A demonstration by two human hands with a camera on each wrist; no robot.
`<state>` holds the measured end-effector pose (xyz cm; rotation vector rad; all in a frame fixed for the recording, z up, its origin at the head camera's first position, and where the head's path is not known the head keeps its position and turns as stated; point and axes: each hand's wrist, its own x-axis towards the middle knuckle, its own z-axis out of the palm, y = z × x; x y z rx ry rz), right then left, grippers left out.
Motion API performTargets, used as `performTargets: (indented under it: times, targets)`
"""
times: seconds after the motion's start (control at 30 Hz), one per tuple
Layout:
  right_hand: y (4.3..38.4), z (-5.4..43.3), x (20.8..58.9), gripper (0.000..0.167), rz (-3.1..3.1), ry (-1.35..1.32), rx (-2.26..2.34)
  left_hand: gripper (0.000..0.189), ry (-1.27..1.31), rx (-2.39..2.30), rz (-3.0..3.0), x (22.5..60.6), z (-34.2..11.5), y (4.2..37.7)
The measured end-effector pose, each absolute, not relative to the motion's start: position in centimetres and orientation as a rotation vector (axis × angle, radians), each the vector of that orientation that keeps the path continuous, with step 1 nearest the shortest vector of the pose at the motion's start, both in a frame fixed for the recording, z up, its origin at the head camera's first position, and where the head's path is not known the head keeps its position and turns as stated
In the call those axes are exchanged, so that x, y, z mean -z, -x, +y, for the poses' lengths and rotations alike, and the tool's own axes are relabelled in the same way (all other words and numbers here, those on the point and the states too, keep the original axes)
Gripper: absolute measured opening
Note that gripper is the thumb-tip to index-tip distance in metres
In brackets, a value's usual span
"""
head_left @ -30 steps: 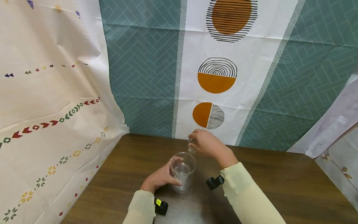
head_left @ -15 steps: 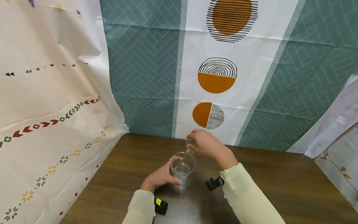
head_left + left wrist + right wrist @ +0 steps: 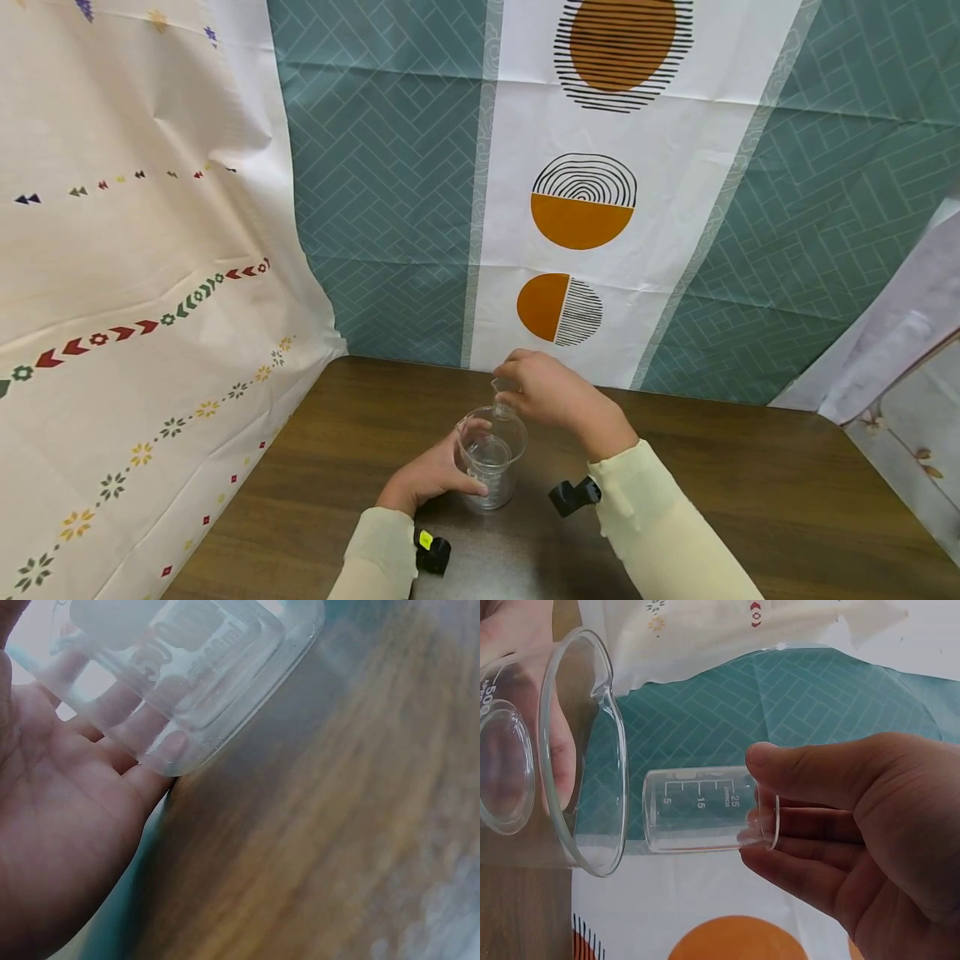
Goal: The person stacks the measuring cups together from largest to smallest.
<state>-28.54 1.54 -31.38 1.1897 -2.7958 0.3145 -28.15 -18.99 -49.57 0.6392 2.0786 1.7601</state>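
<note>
A large clear glass beaker [image 3: 504,487] stands upright on the table, with a smaller clear beaker [image 3: 504,769] nested inside it. My left hand [image 3: 431,479] grips the large beaker from the left, its fingers around the far side and the thumb at the near side. My right hand [image 3: 558,398] pinches a small glass beaker [image 3: 705,817] near its rim, between thumb and fingertips. White marks of 5, 15 and 25 show on its wall. It hangs base down just above the far edge of the large beaker's mouth, and looks empty in the right wrist view.
Brown wooden table [image 3: 720,483] lies under both hands. A teal and white patterned cloth [image 3: 382,208] hangs at the back, a cream cloth [image 3: 150,292] at the left. Pale fabric [image 3: 900,333] hangs at the right.
My right hand has moved slightly left and nearer with the small beaker, from beyond the large beaker to over its far rim. My left hand has stayed in place.
</note>
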Motion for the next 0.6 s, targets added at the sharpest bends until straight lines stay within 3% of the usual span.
performTargets:
  times: [0.6]
  targets:
    - [28.05, 1.15, 31.68, 0.033, -2.822, -1.328, -0.272, 0.089, -0.644, -1.746, 2.093, 49.58, -19.12, 28.07]
